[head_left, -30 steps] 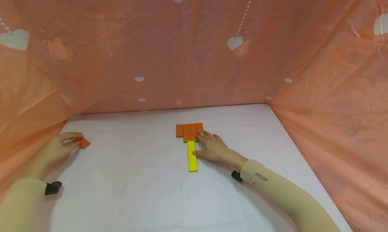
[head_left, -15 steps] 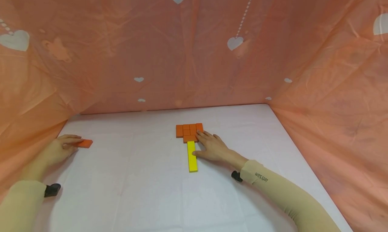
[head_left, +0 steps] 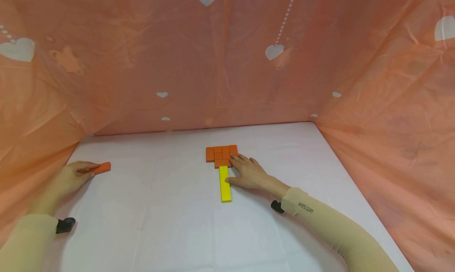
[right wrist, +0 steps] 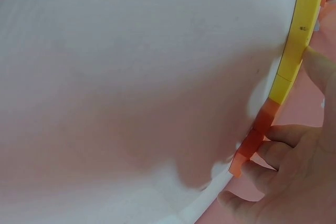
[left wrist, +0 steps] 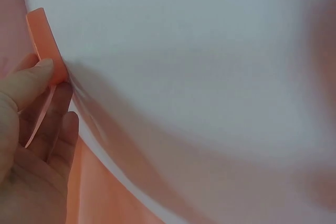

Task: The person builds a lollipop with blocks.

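At the left of the head view, my left hand [head_left: 72, 177] pinches an orange rectangular block [head_left: 103, 168] between thumb and fingers. The left wrist view shows the thumb on one end of this block [left wrist: 43, 32], whose other end sticks out past the fingertips. Several orange blocks [head_left: 218, 156] lie flat and close together near the table's middle, with a yellow strip [head_left: 225, 189] of blocks running from them toward me. My right hand [head_left: 249, 174] has its fingertips on the right side of the orange group and its thumb at the yellow strip's edge [right wrist: 299, 30].
A white cloth [head_left: 170, 224] covers the table. Orange-pink sheeting [head_left: 213, 66] with white hearts stands behind it and along both sides. Each wrist wears a small black camera, as at the left cuff [head_left: 66, 225].
My left hand has shifted slightly right and turned the orange block, so it now points right with its end raised. My right hand and the laid blocks stay in place.
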Demonstrator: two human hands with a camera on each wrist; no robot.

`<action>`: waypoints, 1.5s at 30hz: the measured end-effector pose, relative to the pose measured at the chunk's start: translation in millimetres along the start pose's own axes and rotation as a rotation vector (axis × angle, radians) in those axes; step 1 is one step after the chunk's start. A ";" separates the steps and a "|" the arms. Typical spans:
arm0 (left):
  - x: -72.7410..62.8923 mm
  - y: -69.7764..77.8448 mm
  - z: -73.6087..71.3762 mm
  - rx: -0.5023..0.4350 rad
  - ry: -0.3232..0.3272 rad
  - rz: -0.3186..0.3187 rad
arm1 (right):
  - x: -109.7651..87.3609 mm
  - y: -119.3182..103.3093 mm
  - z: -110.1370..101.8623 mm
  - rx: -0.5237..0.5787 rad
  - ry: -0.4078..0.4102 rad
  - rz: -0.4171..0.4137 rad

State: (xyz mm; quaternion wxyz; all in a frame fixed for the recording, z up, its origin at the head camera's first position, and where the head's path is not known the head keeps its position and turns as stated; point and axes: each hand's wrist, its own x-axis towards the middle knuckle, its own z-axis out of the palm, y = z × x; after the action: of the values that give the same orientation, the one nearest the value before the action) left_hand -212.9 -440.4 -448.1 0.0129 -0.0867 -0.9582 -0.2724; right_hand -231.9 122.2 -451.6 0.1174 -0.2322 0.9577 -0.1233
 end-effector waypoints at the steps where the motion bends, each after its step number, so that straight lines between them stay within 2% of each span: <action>1: 0.3 0.7 0.3 -0.001 -0.003 -0.003 | 0.2 0.2 -0.2 -0.001 0.001 -0.001; 9: 3.3 8.1 7.3 0.018 0.040 -0.016 | 0.7 2.2 0.4 0.001 0.001 0.002; 15: 8.1 27.3 13.0 -0.004 0.054 -0.016 | 1.1 3.7 2.8 -0.004 0.004 0.001; 21: 22.6 45.7 22.8 -0.014 0.145 0.063 | 1.2 4.3 3.7 0.009 0.001 0.003; 29: 44.2 85.9 35.1 -0.122 0.142 0.124 | -0.7 2.7 2.4 0.012 0.001 -0.003; 34: 67.8 112.6 46.7 -0.149 0.151 0.204 | -1.8 2.5 1.8 0.005 -0.001 0.001; 37: 83.0 129.0 54.5 -0.164 0.139 0.231 | -2.4 2.2 1.1 0.005 -0.001 0.003; 41: 99.8 150.9 65.5 -0.199 0.108 0.231 | -2.8 2.1 0.6 0.013 -0.001 0.002; 45: 110.7 171.9 77.3 -0.223 0.072 0.232 | -2.2 2.0 1.5 0.017 0.007 -0.009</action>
State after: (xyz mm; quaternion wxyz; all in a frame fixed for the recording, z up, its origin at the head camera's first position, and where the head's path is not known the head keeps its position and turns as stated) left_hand -290.4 -238.5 -416.6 0.0690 -0.1879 -0.9044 -0.3769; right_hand -230.4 124.6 -453.3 0.1155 -0.2352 0.9559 -0.1327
